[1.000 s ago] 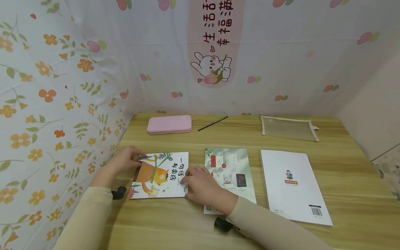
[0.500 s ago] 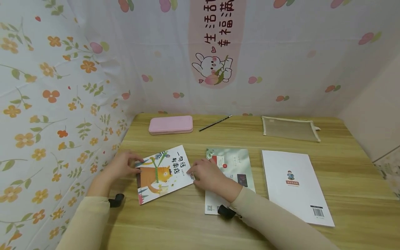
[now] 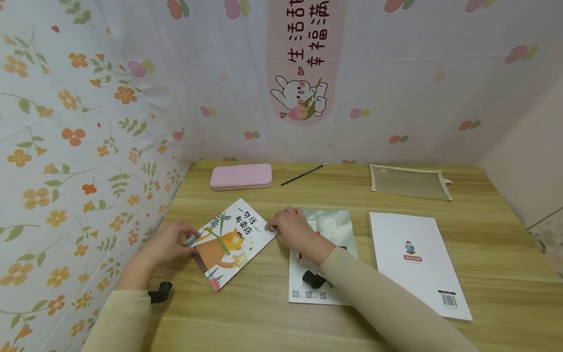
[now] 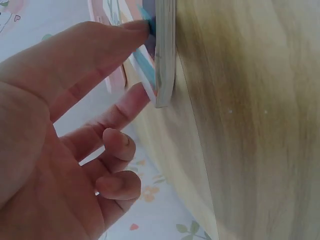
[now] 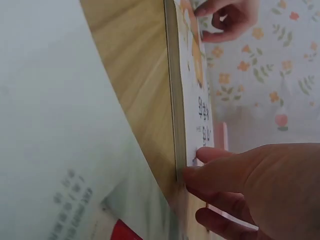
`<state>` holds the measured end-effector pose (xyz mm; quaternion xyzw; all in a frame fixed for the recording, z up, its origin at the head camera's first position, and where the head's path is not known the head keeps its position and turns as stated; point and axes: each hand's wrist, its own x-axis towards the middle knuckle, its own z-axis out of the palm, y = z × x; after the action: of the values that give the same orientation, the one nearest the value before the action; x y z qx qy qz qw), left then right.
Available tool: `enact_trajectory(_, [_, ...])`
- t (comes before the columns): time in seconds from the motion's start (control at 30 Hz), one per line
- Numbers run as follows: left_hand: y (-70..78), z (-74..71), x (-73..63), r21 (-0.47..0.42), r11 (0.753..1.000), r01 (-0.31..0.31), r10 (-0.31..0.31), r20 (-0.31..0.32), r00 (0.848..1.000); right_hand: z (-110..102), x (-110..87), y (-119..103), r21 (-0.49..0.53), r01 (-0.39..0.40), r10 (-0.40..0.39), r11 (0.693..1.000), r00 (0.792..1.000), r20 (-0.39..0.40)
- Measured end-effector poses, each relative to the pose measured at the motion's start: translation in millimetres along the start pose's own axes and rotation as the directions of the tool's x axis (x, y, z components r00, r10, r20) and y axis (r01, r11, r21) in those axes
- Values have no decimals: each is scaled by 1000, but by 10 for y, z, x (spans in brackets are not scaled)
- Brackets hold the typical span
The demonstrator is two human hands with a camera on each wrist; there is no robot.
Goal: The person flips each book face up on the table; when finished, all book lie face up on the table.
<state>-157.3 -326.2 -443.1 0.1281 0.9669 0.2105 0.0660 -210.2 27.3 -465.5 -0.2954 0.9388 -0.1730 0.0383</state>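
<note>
A picture book [image 3: 235, 242] with an orange cartoon animal on its white cover lies turned askew on the table, left of centre. My left hand [image 3: 173, 242] is at its left corner. In the left wrist view, the left thumb [image 4: 135, 26] and forefinger [image 4: 132, 102] sit on either side of that corner, the other fingers curling free. At the opposite corner my right hand [image 3: 292, 230] holds the book. The right wrist view has the right thumb [image 5: 200, 177] against the page edge and a fingertip over the cover.
Under my right forearm lies a pale green book [image 3: 303, 283], partly covered. A white book [image 3: 415, 264] with a barcode is farther right. Along the back of the table are a pink pencil case [image 3: 242, 176], a pencil [image 3: 303, 174] and a mesh zip pouch [image 3: 409, 182].
The picture book has turned counterclockwise, its right end swinging away from me. My right hand has moved up and slightly right with it; my left hand has stayed at the left end.
</note>
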Motion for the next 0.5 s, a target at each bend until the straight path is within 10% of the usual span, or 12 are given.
enact_trajectory(0.5, [-16, 56, -158, -141, 990, 29, -19, 73, 997, -1, 309, 112, 85, -48, 47, 995, 999, 15])
